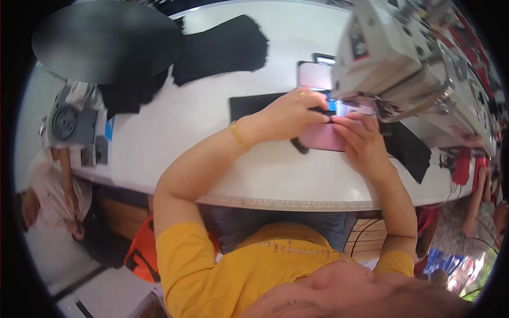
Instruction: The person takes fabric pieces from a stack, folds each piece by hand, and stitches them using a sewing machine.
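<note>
Both of my hands are close together at the needle area of a white sewing machine point(379, 63). My left hand point(302, 112), with a ring and a bracelet, has its fingers bent down on dark fabric point(249, 105). My right hand point(363, 140) has its fingertips pressed at the fabric's edge; what they pinch is too small to make out. Under the hands lies a pink plate point(322, 138). More dark fabric point(411, 151) stretches out to the right of the machine.
Stacked black fabric pieces point(222, 50) lie at the back left. A blurred dark oval point(106, 42) covers the upper left. Another machine point(74, 122) and a seated person point(58, 185) are at the left. A measuring tape point(275, 204) runs along the front edge.
</note>
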Demonstrator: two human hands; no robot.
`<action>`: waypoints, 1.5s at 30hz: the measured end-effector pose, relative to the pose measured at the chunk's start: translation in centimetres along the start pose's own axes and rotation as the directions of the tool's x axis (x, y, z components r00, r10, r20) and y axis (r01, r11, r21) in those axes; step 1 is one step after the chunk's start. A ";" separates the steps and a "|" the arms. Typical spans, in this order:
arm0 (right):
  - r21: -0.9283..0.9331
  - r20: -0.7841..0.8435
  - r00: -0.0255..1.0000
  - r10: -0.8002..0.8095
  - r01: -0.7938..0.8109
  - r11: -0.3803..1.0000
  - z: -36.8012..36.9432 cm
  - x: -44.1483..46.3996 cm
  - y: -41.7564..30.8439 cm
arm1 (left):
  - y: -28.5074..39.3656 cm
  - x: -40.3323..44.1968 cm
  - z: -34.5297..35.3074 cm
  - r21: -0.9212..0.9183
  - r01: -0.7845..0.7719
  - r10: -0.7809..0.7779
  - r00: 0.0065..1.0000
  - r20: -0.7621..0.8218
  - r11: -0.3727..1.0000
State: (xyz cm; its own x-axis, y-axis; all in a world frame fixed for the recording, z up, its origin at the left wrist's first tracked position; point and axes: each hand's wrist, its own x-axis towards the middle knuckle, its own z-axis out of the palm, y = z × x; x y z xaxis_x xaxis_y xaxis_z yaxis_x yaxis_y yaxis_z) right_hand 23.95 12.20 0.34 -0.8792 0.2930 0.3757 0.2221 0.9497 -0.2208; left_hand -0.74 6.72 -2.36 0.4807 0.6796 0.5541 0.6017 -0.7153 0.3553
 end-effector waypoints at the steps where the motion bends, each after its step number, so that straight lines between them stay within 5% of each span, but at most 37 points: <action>1: -0.029 0.011 1.000 0.002 -0.002 1.000 0.0 0.3 0.0 | -0.7 0.2 0.4 0.047 -0.001 0.001 1.000 -0.013 0.999; 3: -0.154 0.016 0.999 -0.047 0.049 0.987 0.2 0.2 0.6 | -1.7 0.1 1.4 0.177 -0.026 0.031 0.999 -0.023 0.984; 7: -0.016 0.071 0.995 -0.073 0.074 0.997 -0.8 0.5 -1.5 | -1.6 1.6 -1.6 0.341 0.175 -0.234 0.962 0.141 0.924; 10: 0.142 0.154 0.971 -0.183 0.161 0.977 -1.0 4.2 -3.8 | -7.2 0.4 -5.9 0.529 0.353 -0.260 0.934 -0.243 0.772; 11: 0.139 0.127 0.981 -0.146 0.128 0.982 0.0 5.9 -4.4 | -9.1 -0.9 -7.1 0.557 0.516 -0.443 0.854 -0.272 0.651; 14: 0.125 0.047 0.992 -0.117 0.110 0.986 3.7 9.9 -4.0 | -9.7 -4.6 -8.3 0.624 0.573 -0.592 0.778 -0.211 0.531; 16: -0.155 0.067 0.978 -0.195 0.203 0.967 6.3 11.7 -2.4 | -9.9 -5.6 -8.0 0.586 0.594 -0.556 0.785 -0.272 0.552; 20: 0.121 0.021 0.996 -0.087 0.084 0.989 7.1 11.5 -1.9 | -9.2 -5.1 -8.4 0.575 0.539 -0.471 0.836 -0.281 0.615; 23: 0.228 -0.061 0.980 -0.188 0.197 0.953 4.4 8.1 -3.4 | -10.4 -5.3 -9.3 0.609 0.455 -0.426 0.882 -0.203 0.650; 26: 0.073 -0.029 0.979 -0.200 0.202 0.977 -2.5 2.2 -6.6 | -8.1 -5.4 -11.7 0.324 0.473 -0.404 0.878 -0.259 0.819; 27: -0.053 -0.013 0.958 -0.286 0.285 0.957 -4.6 0.8 -7.1 | -6.8 -4.7 -11.8 0.136 0.603 -0.550 0.783 -0.291 0.786; 28: -0.152 -0.086 0.962 -0.259 0.245 0.958 -6.2 -0.4 -6.5 | -5.8 -4.3 -11.3 0.131 0.583 -0.537 0.799 -0.272 0.802; 30: -0.349 -0.121 0.978 -0.172 0.121 0.929 -8.1 -4.5 -2.4 | -3.6 -3.8 -9.4 -0.243 0.603 -0.645 0.748 -0.157 0.759; 35: -0.483 -0.138 0.988 0.064 -0.124 0.867 -7.6 -6.9 3.8 | 4.8 -2.3 -2.7 -0.068 0.396 -0.394 0.918 0.046 0.916; 38: -0.171 -0.187 0.981 0.044 -0.077 0.982 -5.1 -5.5 0.7 | 7.8 -2.0 -2.0 0.008 0.291 -0.290 0.953 0.092 0.957; 41: 0.080 0.047 0.985 -0.166 0.162 0.984 -2.8 -1.3 -2.9 | 8.0 -2.6 -3.2 0.131 0.037 -0.056 0.988 0.147 0.991; 45: 0.136 0.039 0.974 -0.221 0.215 0.967 0.7 0.3 -1.7 | 7.4 -3.0 -3.6 0.133 0.024 -0.057 0.967 0.249 0.991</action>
State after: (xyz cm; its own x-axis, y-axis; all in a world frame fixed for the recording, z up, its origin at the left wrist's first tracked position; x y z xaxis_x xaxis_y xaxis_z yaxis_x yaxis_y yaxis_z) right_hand 23.01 10.58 0.21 -0.9221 0.0709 0.3803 -0.0310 0.9664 -0.2552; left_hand -0.05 -1.18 1.29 0.5892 0.7386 0.3277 0.6929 -0.6704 0.2652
